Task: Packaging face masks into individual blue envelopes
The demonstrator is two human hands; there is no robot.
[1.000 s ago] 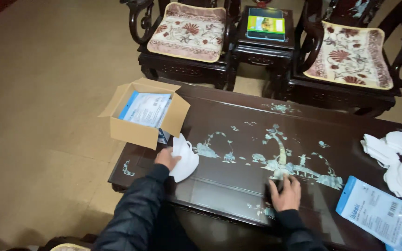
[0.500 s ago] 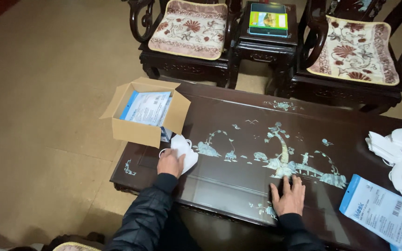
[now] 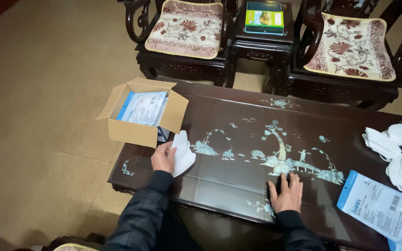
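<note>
My left hand [image 3: 164, 157] grips a folded white face mask [image 3: 182, 153] just above the near left part of the dark inlaid coffee table [image 3: 238, 139]. Right behind it stands an open cardboard box [image 3: 138, 132] with a blue and white packet [image 3: 144, 108] inside. My right hand [image 3: 285, 193] lies flat on the table near the front edge, fingers spread, holding nothing. A pile of white masks [image 3: 396, 151] rests at the table's right end, with a flat blue and white plastic packet [image 3: 382, 209] in front of it.
Two dark carved chairs with floral cushions [image 3: 184, 28] [image 3: 350, 46] stand behind the table. Between them is a small side table carrying a green and yellow box [image 3: 264, 17]. Beige floor [image 3: 47, 93] stretches to the left.
My left hand with the mask has shifted slightly and the mask now stands more upright beside the box. My right hand stays flat on the table. The camera has tilted a little.
</note>
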